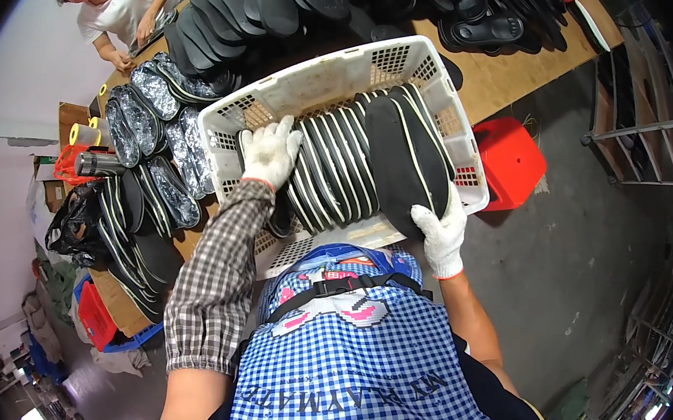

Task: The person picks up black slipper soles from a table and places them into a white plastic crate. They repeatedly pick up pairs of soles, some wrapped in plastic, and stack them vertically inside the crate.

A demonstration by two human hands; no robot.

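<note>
A white plastic basket (321, 65) in front of me holds a row of black shoe soles (334, 165) with cream edges, standing on edge. My left hand (271, 153), in a white knit glove, lies over the left end of the row with its fingers stretched out. My right hand (444, 235), also gloved, grips the near end of a black sole (393, 155) at the row's right end. Its thumb is on the sole's upper face. This sole leans face up, with more cream-edged soles against its right side.
Black soles (250, 10) are piled across the wooden table (540, 78). Film-wrapped soles (153, 90) and a steel flask (99, 164) lie at left. A red plastic stool (512, 163) stands right of the basket, before a metal rack (644, 128). Another person (120, 19) works at far left.
</note>
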